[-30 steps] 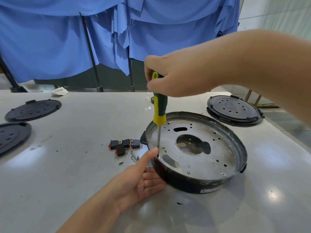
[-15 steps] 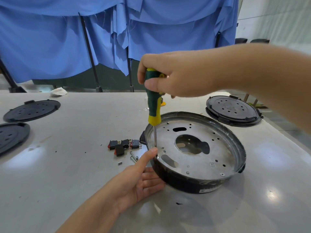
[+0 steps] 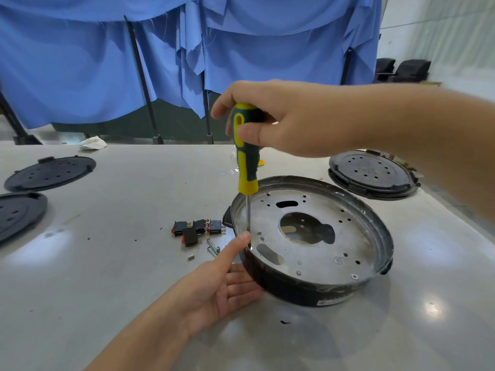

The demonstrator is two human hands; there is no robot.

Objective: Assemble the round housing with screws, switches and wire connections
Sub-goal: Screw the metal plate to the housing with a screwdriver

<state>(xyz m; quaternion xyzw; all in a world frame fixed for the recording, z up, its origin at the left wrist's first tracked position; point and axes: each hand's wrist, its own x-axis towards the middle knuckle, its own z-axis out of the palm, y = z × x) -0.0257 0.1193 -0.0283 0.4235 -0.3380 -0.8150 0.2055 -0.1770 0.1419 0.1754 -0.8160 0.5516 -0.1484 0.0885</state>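
Switches lie loose left of the round housing; left hand braces its wall, fingers straight. Right hand grips the screwdriver, tip at the rim. Screw-driving step; next, steady downward turning.

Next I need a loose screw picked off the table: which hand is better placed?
Left hand: open against the housing, beside the loose screws. The right hand grips the screwdriver.
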